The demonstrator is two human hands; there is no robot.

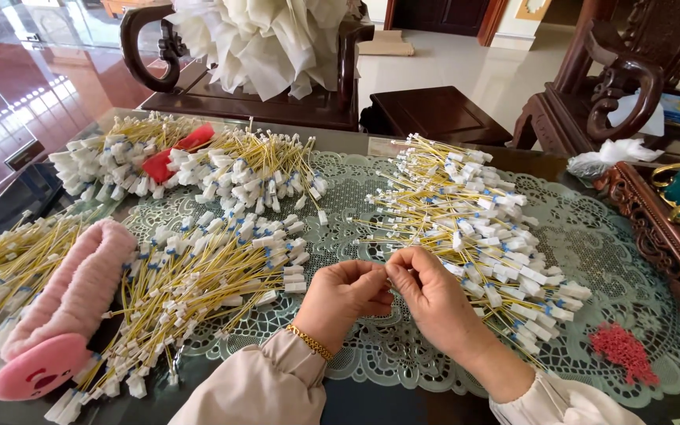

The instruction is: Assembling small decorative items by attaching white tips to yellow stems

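Both hands meet fingertip to fingertip over the lace doily (592,260). The left hand (342,297) and right hand (433,295) pinch something too small to identify. Thin yellow wires (474,220) with white plastic connectors lie just right of the pinch, red bits (626,352) farther right.

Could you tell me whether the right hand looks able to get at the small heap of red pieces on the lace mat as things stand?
Probably yes: the red pieces lie in the open to the right of the right hand, with only bare lace mat between them.

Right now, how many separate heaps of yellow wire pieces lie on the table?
4: back left heap, front left heap, far left edge heap, right heap beside the hands. More may lie out of view.
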